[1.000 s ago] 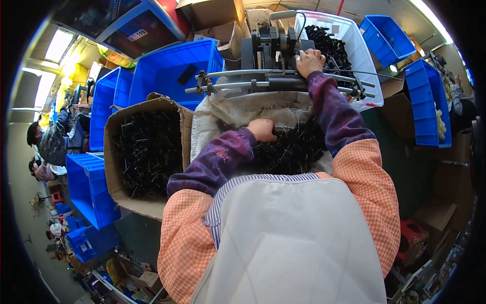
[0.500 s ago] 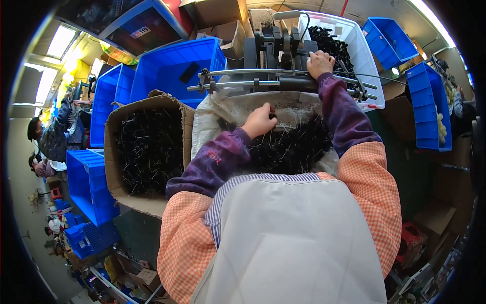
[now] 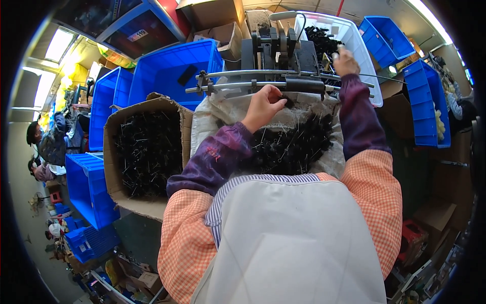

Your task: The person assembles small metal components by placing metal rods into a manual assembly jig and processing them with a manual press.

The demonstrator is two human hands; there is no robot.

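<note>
Black parts fill an open sack at the person's lap, below a dark machine. Left hand pinches one part with curled fingers at the machine's rail; right hand pinches something small beside the white bin.

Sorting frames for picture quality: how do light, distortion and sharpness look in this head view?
Head view: strong fisheye, black corners, the metal rails and blue bins bend near the rim; window glare blows out the upper left; left hand and right hand evenly lit and fairly sharp; black parts in the sack merge into a dark mass.
</note>
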